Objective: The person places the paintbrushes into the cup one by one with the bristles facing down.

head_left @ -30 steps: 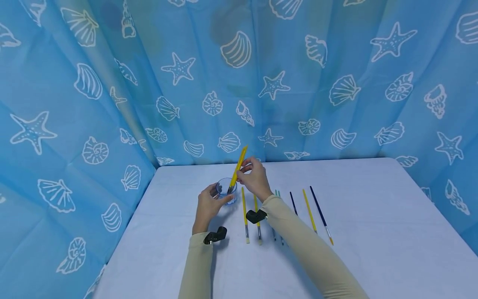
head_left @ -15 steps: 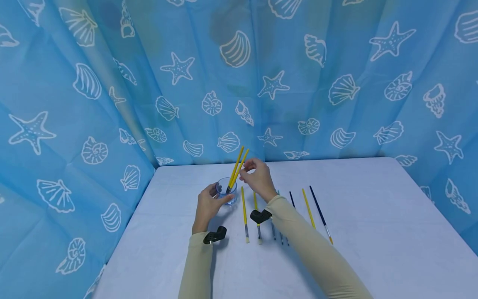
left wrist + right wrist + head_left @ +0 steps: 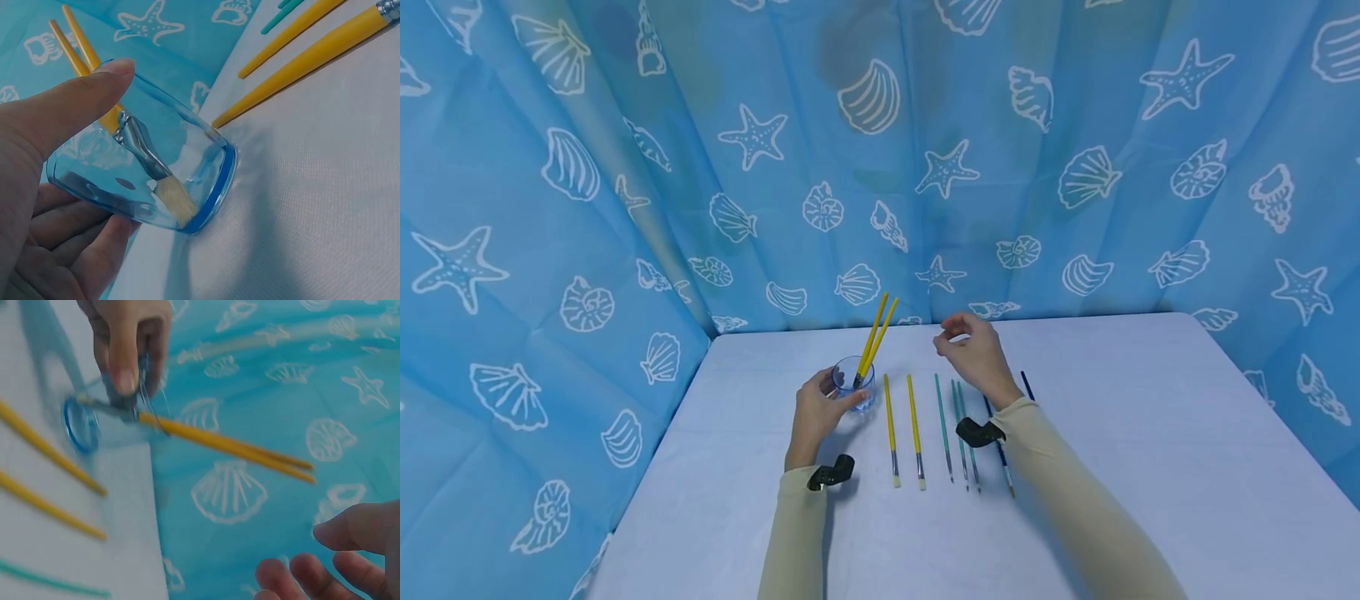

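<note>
My left hand [image 3: 820, 414] grips a clear blue-tinted cup [image 3: 187, 134], thumb on one side and fingers on the other. Two yellow paintbrushes [image 3: 877, 337] lean in the cup, bristles down and handles sticking out; pale bristles [image 3: 177, 200] show near its base. To the right, my right hand [image 3: 979, 357] is above the table with nothing in it. In the right wrist view its thumb [image 3: 350, 531] and fingers are apart. Below it lie teal paintbrushes [image 3: 943, 429] and a dark paintbrush [image 3: 1004, 467], partly covered by the hand and sleeve.
Two yellow paintbrushes [image 3: 916, 429] lie side by side on the white table [image 3: 715, 500], right of the cup. The tip of another dark handle [image 3: 1027, 385] shows past the right wrist. A blue shell-patterned curtain [image 3: 820, 167] stands behind the table.
My right hand has let go of a yellow paintbrush, which now leans in the cup beside the other, and has moved right over the dark brushes. The left hand stays on the cup.
</note>
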Tool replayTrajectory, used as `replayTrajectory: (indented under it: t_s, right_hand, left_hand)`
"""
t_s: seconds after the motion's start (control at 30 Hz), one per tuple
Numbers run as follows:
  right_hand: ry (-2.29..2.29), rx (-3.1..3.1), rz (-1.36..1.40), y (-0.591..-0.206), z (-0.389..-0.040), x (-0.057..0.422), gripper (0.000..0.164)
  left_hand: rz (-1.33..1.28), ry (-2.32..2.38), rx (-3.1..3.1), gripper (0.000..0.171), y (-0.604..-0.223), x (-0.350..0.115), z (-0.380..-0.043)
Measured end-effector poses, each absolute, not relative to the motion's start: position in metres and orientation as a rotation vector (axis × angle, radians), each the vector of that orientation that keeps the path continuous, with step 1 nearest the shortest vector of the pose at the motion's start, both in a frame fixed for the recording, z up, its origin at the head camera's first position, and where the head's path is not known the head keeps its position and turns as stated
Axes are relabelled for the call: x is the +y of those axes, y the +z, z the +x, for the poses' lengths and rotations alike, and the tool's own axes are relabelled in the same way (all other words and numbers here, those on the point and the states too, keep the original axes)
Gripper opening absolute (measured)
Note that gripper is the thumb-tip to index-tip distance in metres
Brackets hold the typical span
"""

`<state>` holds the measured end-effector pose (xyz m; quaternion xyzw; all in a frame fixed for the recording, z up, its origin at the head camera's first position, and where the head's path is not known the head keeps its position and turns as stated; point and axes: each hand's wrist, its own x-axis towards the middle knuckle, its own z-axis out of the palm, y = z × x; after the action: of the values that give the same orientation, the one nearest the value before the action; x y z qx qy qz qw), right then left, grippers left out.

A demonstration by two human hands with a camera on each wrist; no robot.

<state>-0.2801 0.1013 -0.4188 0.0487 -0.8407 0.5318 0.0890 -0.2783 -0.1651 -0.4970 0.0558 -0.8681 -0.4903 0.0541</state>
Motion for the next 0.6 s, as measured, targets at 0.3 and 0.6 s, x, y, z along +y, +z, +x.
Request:
replayTrajectory:
  t_s: [0.3,0.6]
  right_hand:
    - [1.425,-2.491,0.084,-0.427,-0.265,0.160,0.029]
    - [1.305,-2.546,-0.073,-0.445,-0.254,0.195,0.034]
  left_hand:
    - [0.179,-1.490,-2.642,0.088,-0.499,-0.165,-0.280]
    - [0.184,-1.482,-2.632,0.088,-0.499,-0.165,-0.280]
